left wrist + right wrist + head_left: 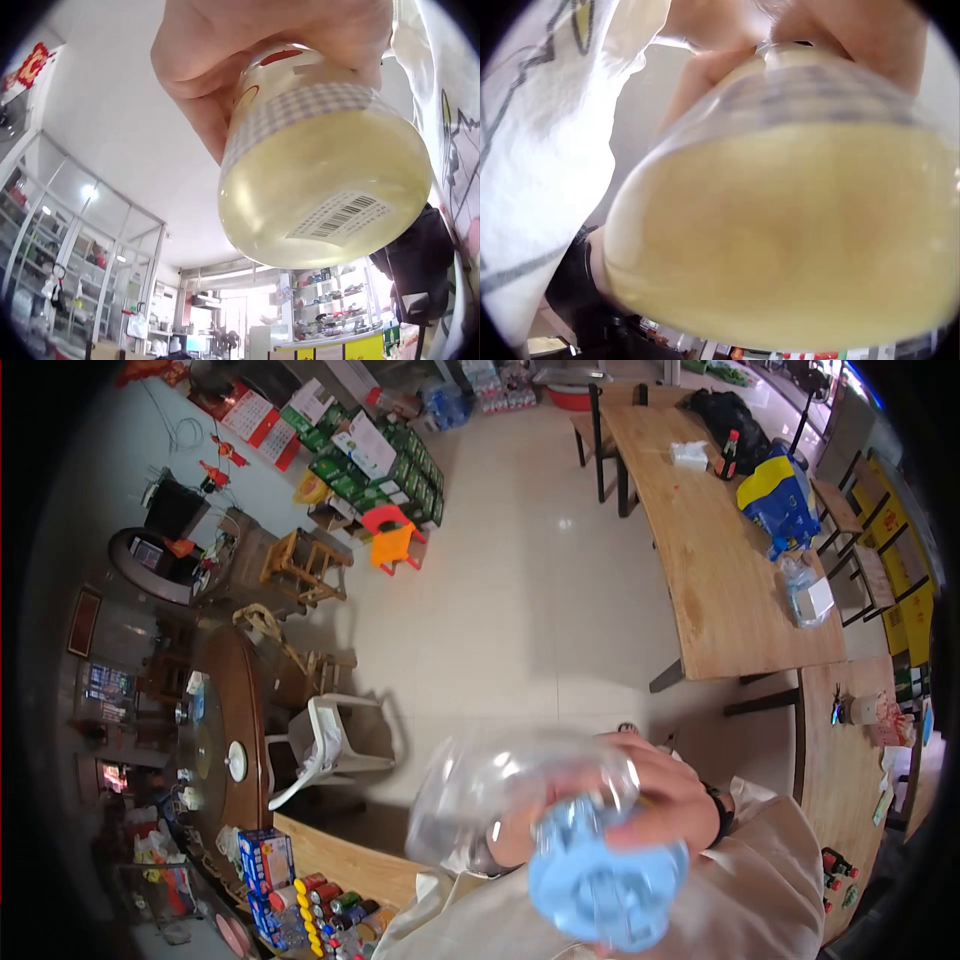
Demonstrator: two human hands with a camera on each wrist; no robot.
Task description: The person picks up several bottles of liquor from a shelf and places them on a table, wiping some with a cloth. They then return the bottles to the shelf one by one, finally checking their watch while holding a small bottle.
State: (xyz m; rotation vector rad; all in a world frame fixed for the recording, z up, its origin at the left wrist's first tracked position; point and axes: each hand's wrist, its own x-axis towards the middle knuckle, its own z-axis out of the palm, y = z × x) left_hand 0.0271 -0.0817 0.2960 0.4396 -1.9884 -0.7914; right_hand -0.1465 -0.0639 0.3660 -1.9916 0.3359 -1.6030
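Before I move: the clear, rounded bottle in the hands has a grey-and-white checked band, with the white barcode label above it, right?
Not quite: the left wrist view shows the white barcode label below the grey-and-white checked band, on the underside of the bottle. The rest is right.

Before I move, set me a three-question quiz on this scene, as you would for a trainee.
1. True or false: the left hand grips the bottle by its wide base.

2. Which small chair stands beside the stacked green boxes?
a) One with a blue seat
b) One with an orange seat
c) One with a black seat

3. Fill in the blank: the white label on the bottle's underside carries a printed ____.

Key: 1. False, it grips the narrower end; 2. b; 3. barcode.
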